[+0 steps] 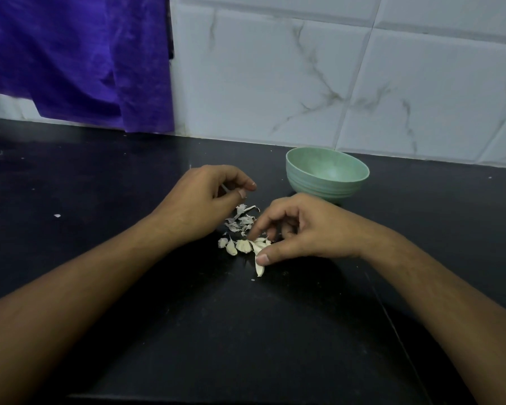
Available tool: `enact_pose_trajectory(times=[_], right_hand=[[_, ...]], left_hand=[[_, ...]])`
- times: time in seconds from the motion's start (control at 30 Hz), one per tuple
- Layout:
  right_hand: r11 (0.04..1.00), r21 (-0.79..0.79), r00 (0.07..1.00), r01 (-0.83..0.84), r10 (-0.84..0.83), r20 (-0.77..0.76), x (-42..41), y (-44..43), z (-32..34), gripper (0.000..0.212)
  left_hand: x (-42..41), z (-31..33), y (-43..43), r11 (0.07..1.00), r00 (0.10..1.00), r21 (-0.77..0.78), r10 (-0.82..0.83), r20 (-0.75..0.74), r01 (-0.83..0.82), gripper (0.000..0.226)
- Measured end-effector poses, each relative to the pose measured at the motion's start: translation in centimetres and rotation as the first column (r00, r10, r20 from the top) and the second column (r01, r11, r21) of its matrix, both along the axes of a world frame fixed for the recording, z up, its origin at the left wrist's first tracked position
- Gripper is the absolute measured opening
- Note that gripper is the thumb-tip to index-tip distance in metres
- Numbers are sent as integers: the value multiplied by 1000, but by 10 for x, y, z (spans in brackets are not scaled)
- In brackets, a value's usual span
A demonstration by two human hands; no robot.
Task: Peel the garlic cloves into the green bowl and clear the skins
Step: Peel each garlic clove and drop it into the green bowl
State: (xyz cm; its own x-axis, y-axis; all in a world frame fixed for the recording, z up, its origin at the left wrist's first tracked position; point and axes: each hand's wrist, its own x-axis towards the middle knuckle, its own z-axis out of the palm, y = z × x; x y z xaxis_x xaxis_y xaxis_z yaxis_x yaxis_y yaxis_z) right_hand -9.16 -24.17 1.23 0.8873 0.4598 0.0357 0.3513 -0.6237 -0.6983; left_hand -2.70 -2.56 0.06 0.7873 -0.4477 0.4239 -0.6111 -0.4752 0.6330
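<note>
Our right hand [304, 229] curls down over the garlic cloves [240, 246]. Its forefinger tip is on the far side of the cluster and its thumb presses 1 long clove [260, 268] on the near side, a narrow pinch with cloves between. Our left hand [199, 203] is curled, thumb against fingertips, pinching a thin sliver of skin [225, 187]. Between our 2 hands a pile of skins [241, 220] lies on the black counter [246, 331], just beside the cloves. The green bowl [319, 187] stands just beyond our right hand, near the tiled wall [362, 83].
</note>
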Motion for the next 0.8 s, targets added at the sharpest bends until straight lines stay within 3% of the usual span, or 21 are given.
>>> enact_pose_trajectory(times=[0.13, 0.27, 0.53, 0.8], right_hand=[[997, 20, 997, -78, 78, 8, -7, 0, 9, 36], [986, -58, 987, -158, 158, -16, -8, 4, 8, 26], [985, -106, 989, -138, 142, 37, -7, 9, 0, 8], [993, 85, 995, -87, 83, 50, -3, 5, 0, 8]], left_hand=[[-1, 0, 1, 999, 999, -34, -30, -30, 29, 18], [0, -1, 1, 999, 999, -18, -30, -29, 30, 17], [2, -3, 1, 999, 998, -19, -46, -35, 45, 7], [4, -4, 1, 999, 999, -3, -33, -3, 33, 7]])
